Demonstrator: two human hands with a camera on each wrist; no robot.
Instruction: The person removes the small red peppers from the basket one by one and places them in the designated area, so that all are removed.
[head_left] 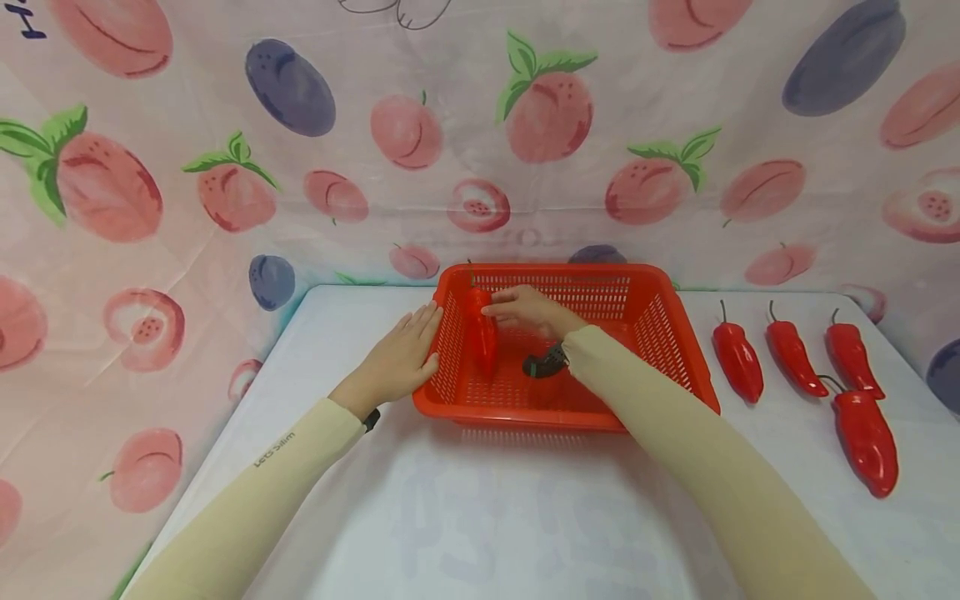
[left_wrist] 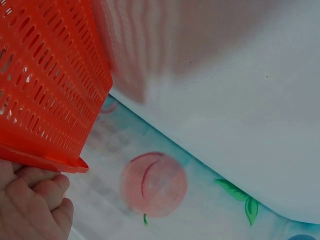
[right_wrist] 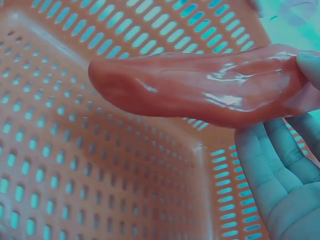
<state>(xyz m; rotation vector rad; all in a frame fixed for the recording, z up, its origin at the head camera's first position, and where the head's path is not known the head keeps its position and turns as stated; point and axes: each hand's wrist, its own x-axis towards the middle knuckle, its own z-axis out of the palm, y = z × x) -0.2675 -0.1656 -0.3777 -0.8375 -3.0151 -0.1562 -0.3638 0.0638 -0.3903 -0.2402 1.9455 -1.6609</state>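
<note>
My right hand (head_left: pixel 528 308) pinches a glossy red chili pepper (head_left: pixel 482 337) near its stem end, inside the left part of a red plastic basket (head_left: pixel 540 416). The pepper hangs with its tip toward me; in the right wrist view, thumb and fingers grip the wide end of the pepper (right_wrist: pixel 200 90) above the slotted basket floor (right_wrist: pixel 100 165). Fairly straight fingers of my left hand (head_left: pixel 397 358) rest against the basket's left rim. Seen from the left wrist, the fingers (left_wrist: pixel 42 187) touch the edge of the rim (left_wrist: pixel 55 164).
Several more red chili peppers with stems lie on the white table to the right of the basket, among them one pepper (head_left: pixel 738 362) close to it and one (head_left: pixel 866 442) nearer the front. A fruit-print cloth (head_left: pixel 480 125) hangs behind the table.
</note>
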